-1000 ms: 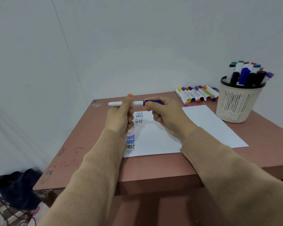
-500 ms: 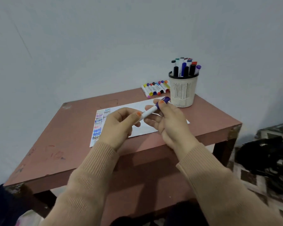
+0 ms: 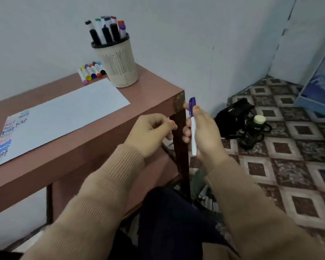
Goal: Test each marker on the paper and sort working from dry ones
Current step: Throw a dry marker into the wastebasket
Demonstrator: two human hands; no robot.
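My right hand (image 3: 204, 134) grips a white marker with a purple cap (image 3: 193, 128), held upright beyond the table's right edge, over the floor. Beside it, my left hand (image 3: 150, 134) hangs in front of the table corner with loosely curled fingers and holds nothing. The white paper (image 3: 64, 117) lies on the brown table (image 3: 154, 91), with coloured "test" marks down its left end. A row of several markers (image 3: 91, 72) lies at the back, next to a cream mesh cup (image 3: 118, 66) full of upright markers.
On the patterned tile floor to the right lie a black bag (image 3: 233, 117) and a dark bottle with a pale cap (image 3: 255, 128). A bin with items sits below my right arm (image 3: 204, 196). A blue box (image 3: 321, 87) stands at the far right. White wall behind.
The view swung right. My left hand let go of the marker, which my right hand carried off the table to the right and turned upright.
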